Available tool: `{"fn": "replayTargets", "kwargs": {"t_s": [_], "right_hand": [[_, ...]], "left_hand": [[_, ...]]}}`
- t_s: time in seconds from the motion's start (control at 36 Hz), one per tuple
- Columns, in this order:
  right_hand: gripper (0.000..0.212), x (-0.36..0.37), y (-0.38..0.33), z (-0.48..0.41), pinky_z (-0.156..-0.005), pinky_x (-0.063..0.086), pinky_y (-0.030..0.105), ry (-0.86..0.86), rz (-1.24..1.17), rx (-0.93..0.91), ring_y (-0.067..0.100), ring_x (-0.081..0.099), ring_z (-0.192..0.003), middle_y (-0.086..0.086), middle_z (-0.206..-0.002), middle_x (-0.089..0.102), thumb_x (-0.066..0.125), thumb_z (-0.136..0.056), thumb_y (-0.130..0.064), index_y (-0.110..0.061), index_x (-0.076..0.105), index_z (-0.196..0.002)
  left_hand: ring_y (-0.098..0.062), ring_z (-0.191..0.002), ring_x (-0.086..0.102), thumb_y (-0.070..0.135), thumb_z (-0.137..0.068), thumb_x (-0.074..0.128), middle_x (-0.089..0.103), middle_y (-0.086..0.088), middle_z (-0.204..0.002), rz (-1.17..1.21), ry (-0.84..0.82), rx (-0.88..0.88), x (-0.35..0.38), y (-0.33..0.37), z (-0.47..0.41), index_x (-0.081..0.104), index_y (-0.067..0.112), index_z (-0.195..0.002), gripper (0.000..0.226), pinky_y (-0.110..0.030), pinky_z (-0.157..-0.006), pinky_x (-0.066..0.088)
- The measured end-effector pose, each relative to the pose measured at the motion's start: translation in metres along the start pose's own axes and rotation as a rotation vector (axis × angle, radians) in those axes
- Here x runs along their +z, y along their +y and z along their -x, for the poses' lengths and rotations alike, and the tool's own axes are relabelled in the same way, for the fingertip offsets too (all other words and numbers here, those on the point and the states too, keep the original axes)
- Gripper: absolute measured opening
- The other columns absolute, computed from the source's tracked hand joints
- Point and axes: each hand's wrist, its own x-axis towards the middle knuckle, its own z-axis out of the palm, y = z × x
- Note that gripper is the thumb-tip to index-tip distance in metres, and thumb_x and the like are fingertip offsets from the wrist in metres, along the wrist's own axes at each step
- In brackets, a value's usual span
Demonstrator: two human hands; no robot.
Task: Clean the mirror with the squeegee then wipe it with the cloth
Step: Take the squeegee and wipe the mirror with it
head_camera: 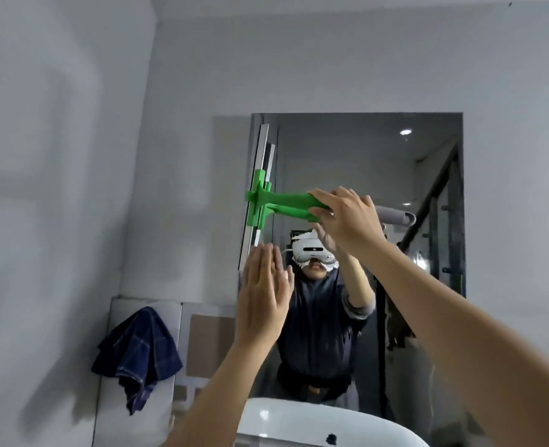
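Left hand (260, 295) lies flat, fingers open, on the mirror (363, 162). Right hand (347, 221) grips the squeegee (266, 201) at the mirror's left edge. Squeegee step; next, pull it across.

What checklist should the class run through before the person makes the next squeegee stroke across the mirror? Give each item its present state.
1. Squeegee gripped: ok, right hand holds the green handle.
2. Blade at a mirror edge: ok, it stands upright along the left edge.
3. Blade flat on the glass: cannot tell.
4. Left hand out of the stroke's path: ok, it is open and below the blade.
5. Cloth ready for wiping: ok, it hangs on the panel at the left.
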Motion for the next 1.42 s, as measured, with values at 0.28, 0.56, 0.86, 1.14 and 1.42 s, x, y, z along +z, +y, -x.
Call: {"fn": "replayTargets", "kwargs": {"t_s": [0.28,0.56,0.86,1.14,1.42], "right_hand": [[0.033,0.003,0.003,-0.054,-0.089,0.03,0.039,0.006,0.017,-0.035,0.027,0.049,-0.108,0.007,-0.109,0.058,0.04,-0.096,-0.034,-0.029,0.051,-0.127],[0.031,-0.002,0.001,-0.062,-0.088,0.027,0.037,0.015,0.026,-0.026,0.025,0.049,-0.109,0.006,-0.107,0.058,0.042,-0.096,-0.033,-0.029,0.052,-0.124],[0.029,-0.017,-0.001,-0.066,-0.09,0.026,0.038,-0.054,0.097,-0.026,0.025,0.047,-0.111,0.005,-0.109,0.057,0.039,-0.096,-0.033,-0.029,0.054,-0.121],[0.031,-0.035,0.004,-0.063,-0.092,0.026,0.039,-0.072,0.179,-0.028,0.025,0.047,-0.113,0.006,-0.112,0.057,0.039,-0.097,-0.031,-0.027,0.052,-0.124],[0.033,-0.064,0.045,-0.036,-0.096,0.025,0.042,-0.107,0.197,0.069,0.027,0.046,-0.12,0.01,-0.122,0.057,0.04,-0.097,-0.031,-0.028,0.047,-0.129]], "left_hand": [[-0.014,-0.142,-0.012,0.052,-0.092,0.035,-0.007,-0.01,-0.155,-0.181,-0.23,-0.06,0.032,-0.051,0.018,-0.008,0.011,-0.144,0.08,-0.027,-0.115,-0.006],[-0.014,-0.14,-0.019,0.055,-0.09,0.034,-0.016,-0.008,-0.153,-0.21,-0.247,-0.058,0.039,-0.057,0.021,-0.03,0.023,-0.137,0.086,-0.031,-0.114,-0.01],[-0.015,-0.14,-0.02,0.059,-0.087,0.025,-0.021,-0.007,-0.151,-0.186,-0.238,-0.066,0.038,-0.056,0.02,-0.035,0.025,-0.134,0.083,-0.028,-0.112,-0.016],[-0.02,-0.14,-0.018,0.058,-0.087,0.028,-0.019,-0.009,-0.152,-0.183,-0.259,-0.08,0.035,-0.053,0.018,-0.03,0.017,-0.136,0.086,-0.032,-0.113,-0.003],[-0.023,-0.14,-0.004,0.044,-0.087,0.054,-0.007,-0.011,-0.151,-0.21,-0.274,-0.117,0.032,-0.046,0.016,-0.007,0.007,-0.14,0.09,-0.035,-0.113,0.011]]}}
